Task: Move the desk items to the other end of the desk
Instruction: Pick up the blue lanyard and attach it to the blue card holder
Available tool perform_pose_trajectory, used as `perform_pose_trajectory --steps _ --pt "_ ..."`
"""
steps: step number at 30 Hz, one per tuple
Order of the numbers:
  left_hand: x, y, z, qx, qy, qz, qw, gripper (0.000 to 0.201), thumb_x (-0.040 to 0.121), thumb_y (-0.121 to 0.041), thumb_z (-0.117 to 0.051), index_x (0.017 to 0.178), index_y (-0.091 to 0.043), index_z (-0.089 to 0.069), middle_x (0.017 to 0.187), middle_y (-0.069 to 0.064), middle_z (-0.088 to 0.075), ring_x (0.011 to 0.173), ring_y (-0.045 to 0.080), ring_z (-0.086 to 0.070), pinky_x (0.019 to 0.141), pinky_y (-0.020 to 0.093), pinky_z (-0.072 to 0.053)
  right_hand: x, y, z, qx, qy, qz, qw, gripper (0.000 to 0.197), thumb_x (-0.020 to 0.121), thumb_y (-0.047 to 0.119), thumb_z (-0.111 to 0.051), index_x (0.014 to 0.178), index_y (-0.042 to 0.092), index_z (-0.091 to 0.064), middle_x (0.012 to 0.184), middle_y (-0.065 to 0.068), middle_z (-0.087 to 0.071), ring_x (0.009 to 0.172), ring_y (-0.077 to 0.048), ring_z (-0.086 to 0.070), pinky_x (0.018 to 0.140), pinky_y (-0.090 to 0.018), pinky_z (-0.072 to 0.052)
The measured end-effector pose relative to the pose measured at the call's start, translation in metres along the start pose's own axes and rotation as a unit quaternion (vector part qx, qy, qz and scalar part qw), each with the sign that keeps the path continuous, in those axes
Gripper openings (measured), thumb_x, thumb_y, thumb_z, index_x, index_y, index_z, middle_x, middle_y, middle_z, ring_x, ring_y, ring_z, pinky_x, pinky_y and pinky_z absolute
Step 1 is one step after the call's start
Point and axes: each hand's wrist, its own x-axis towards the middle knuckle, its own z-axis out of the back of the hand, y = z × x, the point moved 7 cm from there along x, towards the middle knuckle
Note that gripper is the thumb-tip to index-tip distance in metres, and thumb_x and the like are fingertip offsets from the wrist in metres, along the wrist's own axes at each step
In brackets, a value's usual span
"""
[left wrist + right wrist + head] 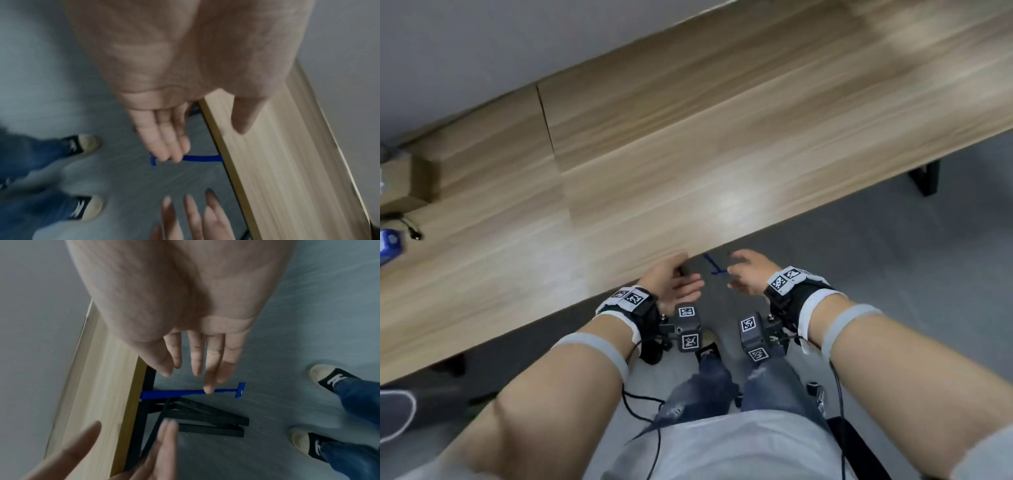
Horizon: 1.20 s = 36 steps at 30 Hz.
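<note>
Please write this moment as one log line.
left hand: open, empty | right hand: open, empty | both at desk edge | items at far left: cardboard box

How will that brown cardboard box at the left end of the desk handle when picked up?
The cardboard box looks stiff-sided with flat faces, so it should slide rather than roll, and probably will not tip. Its weight cannot be judged, since its contents are hidden. It is broad, so using both the left hand and right hand, now empty, seems wise.

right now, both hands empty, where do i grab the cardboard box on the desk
Probably its opposite flat sides, left hand and right hand one each, reaching from the front of the desk: the cardboard box lies flat by the wall.
</note>
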Motion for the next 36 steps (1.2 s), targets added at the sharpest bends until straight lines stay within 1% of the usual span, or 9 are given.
perform_pose_trajectory --steps 3,7,10,13,18,25,30,34,36 --pt "0.015 0.004 0.007 -0.17 0.018 -0.056 0.984 0.021 0.1 -0.029 -0.054 0.1 -0.008 -0.058 0.114 0.015 -0.064 0.103 0.024 -0.066 0.092 0.037 -0.057 0.015 0.0 -0.021 0.017 -0.014 0.025 0.999 0.044 0.093 0.014 -0.058 0.135 0.017 -0.046 0.118 -0.013 -0.062 0.087 -0.03 -0.071 0.079 -0.042 -0.055" --pt "0.023 0.004 0.011 -0.279 0.076 -0.065 0.955 0.024 0.102 -0.021 -0.051 0.098 0.002 -0.053 0.094 0.016 -0.07 0.111 0.025 -0.066 0.085 0.039 -0.055 0.038 -0.001 -0.04 0.034 -0.024 0.047 0.998 0.054 0.086 0.021 -0.064 0.136 0.006 -0.048 0.126 -0.014 -0.06 0.102 -0.031 -0.068 0.08 -0.046 -0.059" --pt "0.028 0.007 0.023 -0.277 0.092 -0.07 0.954 0.025 0.102 -0.02 -0.052 0.104 0.004 -0.052 0.087 0.017 -0.075 0.095 0.021 -0.072 0.084 0.037 -0.057 0.038 0.008 -0.052 0.07 -0.023 0.081 0.994 0.008 0.093 0.014 -0.059 0.094 0.009 -0.065 0.108 -0.015 -0.067 0.088 -0.024 -0.067 0.068 -0.037 -0.056" --pt "0.027 0.009 0.027 -0.269 0.092 -0.065 0.957 0.028 0.102 -0.021 -0.05 0.106 0.006 -0.052 0.089 0.019 -0.076 0.102 0.017 -0.069 0.084 0.035 -0.056 0.028 0.012 -0.054 0.045 -0.054 0.131 0.989 0.03 0.099 0.016 -0.05 0.072 0.015 -0.064 0.083 -0.007 -0.069 0.06 -0.012 -0.06 0.054 -0.024 -0.05" --pt "0.022 0.007 0.025 -0.237 0.061 -0.075 0.967 0.023 0.103 -0.022 -0.049 0.1 0.001 -0.055 0.081 0.012 -0.077 0.076 0.016 -0.075 0.084 0.033 -0.057 0.008 0.017 -0.05 -0.048 -0.075 0.168 0.982 0.042 0.102 0.026 -0.039 0.065 0.016 -0.054 0.056 -0.003 -0.055 0.048 -0.015 -0.046 0.053 -0.024 -0.041" --pt "0.023 0.006 0.025 -0.249 0.02 -0.086 0.964 0.016 0.103 -0.017 -0.049 0.102 -0.002 -0.054 0.069 0.012 -0.074 0.065 0.017 -0.075 0.06 0.03 -0.062 -0.005 -0.014 -0.046 -0.162 -0.03 0.142 0.976 0.04 0.098 0.029 -0.042 0.06 0.02 -0.052 0.058 -0.005 -0.051 0.055 -0.02 -0.048 0.056 -0.026 -0.039" --pt "0.024 0.006 0.022 -0.197 0.008 -0.105 0.975 0.022 0.105 -0.023 -0.044 0.099 -0.006 -0.056 0.088 0.008 -0.071 0.095 0.017 -0.07 0.079 0.03 -0.058 -0.019 -0.045 -0.035 -0.127 -0.04 0.135 0.982 0.04 0.101 0.025 -0.04 0.068 0.02 -0.062 0.06 0.003 -0.055 0.058 -0.014 -0.049 0.064 -0.025 -0.041" --pt "0.011 0.0 -0.006 0.0 0.049 -0.096 0.994 0.025 0.104 -0.031 -0.046 0.093 -0.012 -0.057 0.087 0.002 -0.072 0.083 0.016 -0.066 0.074 0.029 -0.054 -0.042 -0.022 -0.026 -0.13 -0.04 0.161 0.978 0.037 0.103 0.027 -0.039 0.079 0.019 -0.067 0.073 0.001 -0.072 0.073 -0.013 -0.061 0.073 -0.016 -0.042" --pt "-0.008 -0.008 -0.03 0.153 0.091 -0.126 0.976 0.02 0.098 -0.035 -0.056 0.091 -0.017 -0.06 0.09 0.001 -0.065 0.076 0.013 -0.058 0.071 0.028 -0.046 -0.062 0.006 -0.018 -0.156 -0.035 0.181 0.97 0.037 0.103 0.026 -0.039 0.078 0.019 -0.066 0.082 -0.002 -0.076 0.083 -0.011 -0.066 0.081 -0.014 -0.043"
